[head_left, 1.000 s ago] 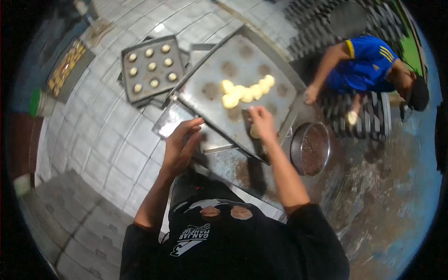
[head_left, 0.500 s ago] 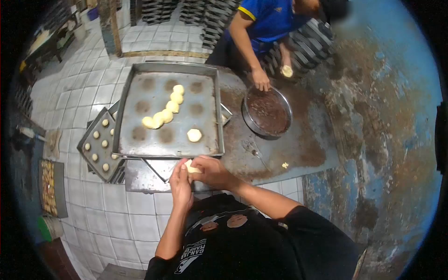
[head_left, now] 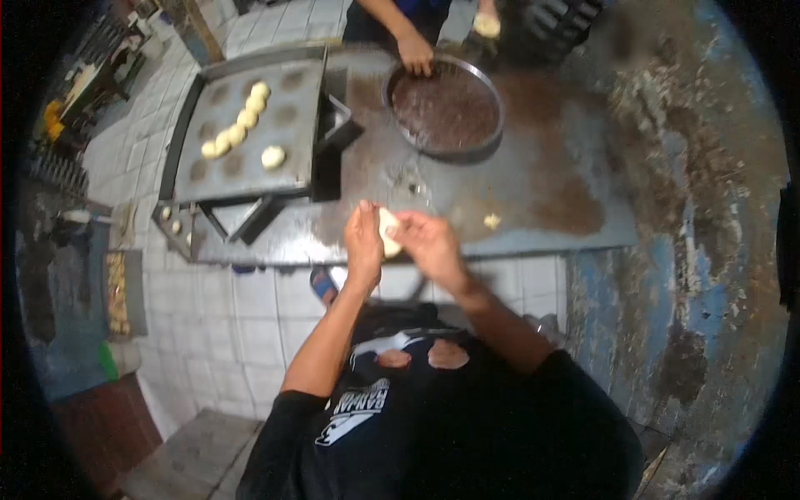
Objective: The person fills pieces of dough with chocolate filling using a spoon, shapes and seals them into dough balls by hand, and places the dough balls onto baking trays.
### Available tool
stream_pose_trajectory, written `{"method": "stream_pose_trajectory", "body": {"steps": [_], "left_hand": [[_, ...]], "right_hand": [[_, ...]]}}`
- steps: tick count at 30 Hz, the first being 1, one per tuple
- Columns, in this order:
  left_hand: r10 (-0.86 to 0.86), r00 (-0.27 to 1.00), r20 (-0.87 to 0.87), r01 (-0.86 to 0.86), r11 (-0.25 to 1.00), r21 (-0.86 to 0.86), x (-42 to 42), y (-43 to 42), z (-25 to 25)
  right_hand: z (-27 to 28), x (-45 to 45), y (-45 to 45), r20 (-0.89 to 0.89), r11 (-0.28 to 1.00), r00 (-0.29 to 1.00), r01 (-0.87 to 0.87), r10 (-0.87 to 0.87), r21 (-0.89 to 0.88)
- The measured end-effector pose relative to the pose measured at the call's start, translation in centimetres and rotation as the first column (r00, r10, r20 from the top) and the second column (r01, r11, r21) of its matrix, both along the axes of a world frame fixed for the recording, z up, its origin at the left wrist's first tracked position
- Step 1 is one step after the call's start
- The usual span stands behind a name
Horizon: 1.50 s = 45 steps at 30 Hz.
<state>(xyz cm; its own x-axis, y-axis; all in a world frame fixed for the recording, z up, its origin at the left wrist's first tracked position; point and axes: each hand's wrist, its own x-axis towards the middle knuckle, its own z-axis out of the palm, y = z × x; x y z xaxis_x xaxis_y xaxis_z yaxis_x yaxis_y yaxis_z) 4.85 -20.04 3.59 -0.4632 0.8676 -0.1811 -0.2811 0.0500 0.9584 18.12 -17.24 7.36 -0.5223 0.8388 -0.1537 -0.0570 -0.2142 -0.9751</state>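
Note:
Near the table's front edge, my left hand (head_left: 364,243) holds one side of a pale, flattened dough piece (head_left: 388,232). The fingers of my right hand (head_left: 429,243) grip its other side. Up and to the left, a metal tray (head_left: 242,179) carries a curved row of dough balls (head_left: 237,133) and one separate dough ball (head_left: 272,157). Beyond my hands stands a round pan (head_left: 450,112) of dark brown filling. A small dough scrap (head_left: 492,221) lies on the table to the right of my hands.
Across the metal table (head_left: 533,200), a co-worker's hand (head_left: 414,52) reaches into the pan; their other hand holds a dough piece (head_left: 487,25). A lower tray (head_left: 177,227) with dough balls shows at the left. A filled container (head_left: 119,292) is farther left.
My view has turned toward the pan and table. My hands, both on the dough piece, now appear farther right of the tray, and the piece looks flatter.

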Motion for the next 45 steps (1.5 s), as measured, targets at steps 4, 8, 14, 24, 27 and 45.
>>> {"method": "stream_pose_trajectory", "body": {"steps": [4,8,14,24,27,45], "left_hand": [[-0.188,0.980,0.067,0.200,0.906,-0.373,2.8,-4.4,-6.9],[-0.413,0.909,-0.059,0.352,0.836,-0.421,5.4,-8.9,-8.7],[-0.188,0.947,0.260,0.256,0.930,-0.262,2.5,-4.1,-4.8],[-0.339,0.930,-0.142,0.318,0.936,-0.150,-5.4,11.5,-3.4],[-0.335,0.880,-0.336,0.303,0.942,-0.146,-7.3,16.5,-3.1],[-0.314,0.690,-0.652,0.202,0.949,-0.244,-7.3,28.2,-4.8]], "right_hand": [[-5.2,4.4,-1.4,0.329,0.928,0.915,0.108,-0.233,0.356],[-9.0,4.2,-2.6,0.373,0.502,0.928,-0.319,-0.008,0.804],[-17.3,6.6,10.4,0.781,0.804,0.489,-0.233,-0.389,0.547],[-6.7,0.9,23.1,0.564,0.809,0.765,-0.099,-0.311,0.579],[-8.7,-1.7,30.0,0.722,0.789,0.606,-0.239,-0.334,0.565],[-5.8,-3.3,21.7,0.697,0.650,0.585,-0.345,-0.416,0.677]]}}
